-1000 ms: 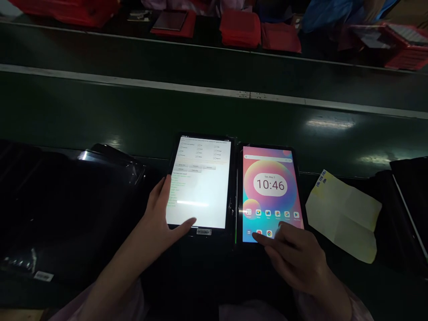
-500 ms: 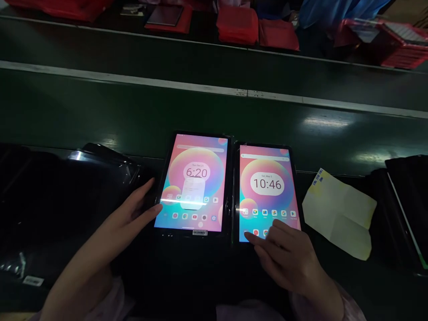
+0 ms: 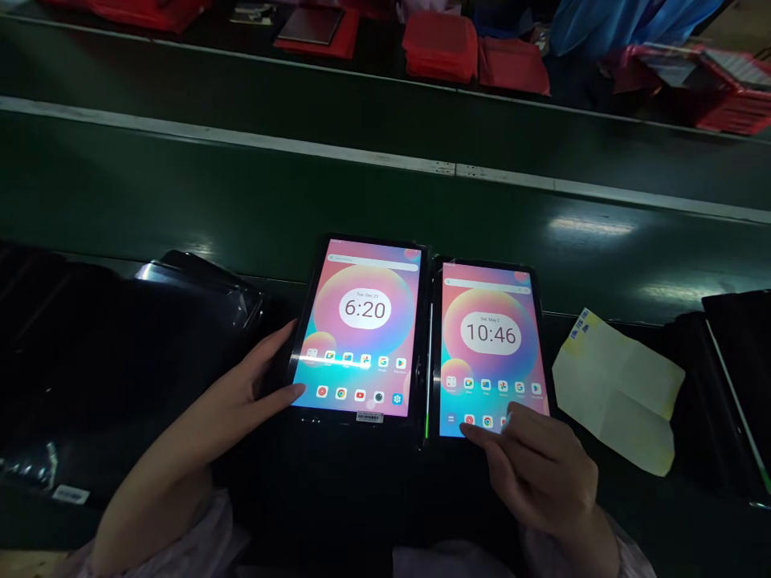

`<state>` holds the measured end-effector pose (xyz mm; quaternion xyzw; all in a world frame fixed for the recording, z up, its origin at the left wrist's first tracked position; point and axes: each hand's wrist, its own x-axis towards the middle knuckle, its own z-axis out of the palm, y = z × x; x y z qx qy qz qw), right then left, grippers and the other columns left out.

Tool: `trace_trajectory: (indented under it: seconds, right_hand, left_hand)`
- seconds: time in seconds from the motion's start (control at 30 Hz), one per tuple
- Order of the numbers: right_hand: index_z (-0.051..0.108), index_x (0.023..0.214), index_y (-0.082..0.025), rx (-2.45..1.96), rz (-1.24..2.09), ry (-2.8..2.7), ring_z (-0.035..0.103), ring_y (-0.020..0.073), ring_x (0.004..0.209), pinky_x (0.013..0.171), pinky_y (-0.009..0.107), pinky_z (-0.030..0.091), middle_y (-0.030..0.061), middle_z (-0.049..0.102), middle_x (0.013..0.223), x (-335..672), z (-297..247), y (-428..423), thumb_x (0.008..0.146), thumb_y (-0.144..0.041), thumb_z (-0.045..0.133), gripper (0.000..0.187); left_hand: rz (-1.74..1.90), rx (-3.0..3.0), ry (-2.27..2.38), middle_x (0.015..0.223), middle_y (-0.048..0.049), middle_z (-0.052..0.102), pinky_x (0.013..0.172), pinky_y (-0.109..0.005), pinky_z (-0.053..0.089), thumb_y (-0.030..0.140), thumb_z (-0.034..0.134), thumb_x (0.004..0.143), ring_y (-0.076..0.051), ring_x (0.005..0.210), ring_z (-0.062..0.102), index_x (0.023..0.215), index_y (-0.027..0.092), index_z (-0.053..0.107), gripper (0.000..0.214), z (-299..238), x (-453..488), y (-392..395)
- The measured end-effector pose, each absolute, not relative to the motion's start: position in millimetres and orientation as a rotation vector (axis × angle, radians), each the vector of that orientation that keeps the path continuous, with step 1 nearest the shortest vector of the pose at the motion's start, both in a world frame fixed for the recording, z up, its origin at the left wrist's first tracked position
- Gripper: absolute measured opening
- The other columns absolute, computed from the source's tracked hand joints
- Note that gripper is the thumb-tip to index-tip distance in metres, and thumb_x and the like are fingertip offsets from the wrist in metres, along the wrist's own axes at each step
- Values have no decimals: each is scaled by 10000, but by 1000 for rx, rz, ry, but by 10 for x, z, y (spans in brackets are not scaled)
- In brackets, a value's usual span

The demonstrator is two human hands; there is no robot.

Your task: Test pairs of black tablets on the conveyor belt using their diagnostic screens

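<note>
Two lit tablets lie side by side before me. At the left edge of the left tablet [image 3: 365, 337], showing 6:20, my left hand [image 3: 265, 385] is closed, its thumb on the front border and its other fingers partly hidden by the edge. The right tablet [image 3: 491, 345] shows 10:46. Over its lower right corner is my right hand [image 3: 542, 466], empty, with the index finger stretched toward the bottom row of icons and the other fingers curled. Whether the fingertip touches the glass I cannot tell. A small barcode label [image 3: 369, 417] sits at the left tablet's lower edge.
Dark items in clear plastic [image 3: 150, 353] lie at left. A creased yellowish paper [image 3: 620, 393] is right of the tablets, with a dark stack [image 3: 740, 345] beyond it. Red pouches [image 3: 439, 48] line the far shelf. A pale metal strip [image 3: 361, 154] crosses the green bench.
A pop-up panel on the left tablet has gone, leaving its home screen plain. That tablet's right side now shows a pale edge. My right index finger has drawn back slightly from a corner icon.
</note>
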<state>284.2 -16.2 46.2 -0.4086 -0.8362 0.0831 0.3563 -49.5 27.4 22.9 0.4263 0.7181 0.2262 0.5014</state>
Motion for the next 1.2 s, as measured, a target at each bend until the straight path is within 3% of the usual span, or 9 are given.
trace_trajectory:
  seconds: [0.13,0.4,0.67,0.77,0.87,0.97,1.07,1.2]
  right_hand:
    - [696,689,-172,-1072,209,-2171,378,75,475,416,273,270,-48,450,527,2817,449,-145,1035,-63,559,388]
    - [745,752,-148,-1076,201,-2193,395,69,461,409,260,295,-46,469,526,2838,443,-138,1075,-107,529,391]
    - [765,813,-152,-1093,221,-2168,414,67,447,398,248,293,-51,493,535,2855,434,-151,1068,-114,546,339]
    - [744,784,-161,-1102,222,-2169,490,80,462,419,247,366,-33,548,545,2871,447,-153,1073,-116,547,353]
    - [772,884,-165,-1119,215,-2173,585,97,500,459,241,453,-14,625,589,2892,479,-151,1088,-129,527,321]
    - [789,913,-191,-1126,180,-2160,608,93,500,449,226,457,-23,635,596,2938,530,-146,1086,-141,539,309]
    - [828,932,-206,-1262,150,-2103,589,86,501,425,225,410,-27,620,614,3046,584,-115,1071,-152,575,293]
    - [862,893,-208,-1607,71,-1899,488,76,461,420,240,353,-41,508,582,3260,614,39,1082,-237,576,344]
  left_hand:
    - [514,820,1697,1719,-31,470,1195,-548,516,592,855,509,-432,1534,488,1638,318,434,1236,277,-479,283]
    - [486,801,1741,1725,-41,461,1241,-559,456,578,830,465,-453,1515,503,1626,298,441,1256,362,-411,338]
    - [450,826,1706,1773,-37,371,1265,-535,419,594,813,508,-413,1592,404,1665,291,364,1276,385,-417,337]
    - [415,855,1708,1772,-36,374,1288,-512,375,612,796,523,-387,1599,399,1682,288,339,1287,402,-406,349]
    - [381,942,1735,1780,-36,352,1297,-455,342,636,776,541,-344,1636,331,1687,267,346,1279,388,-417,351]
    - [362,1008,1741,1792,-39,312,1287,-447,349,655,782,573,-339,1657,262,1687,259,362,1254,333,-477,327]
    - [401,955,1752,1765,-10,383,1264,-473,395,675,821,634,-347,1629,332,1665,338,408,1161,234,-555,307]
    - [503,679,1770,1572,-31,651,1127,-540,562,716,756,764,-379,1428,619,1615,385,478,955,78,-525,374]
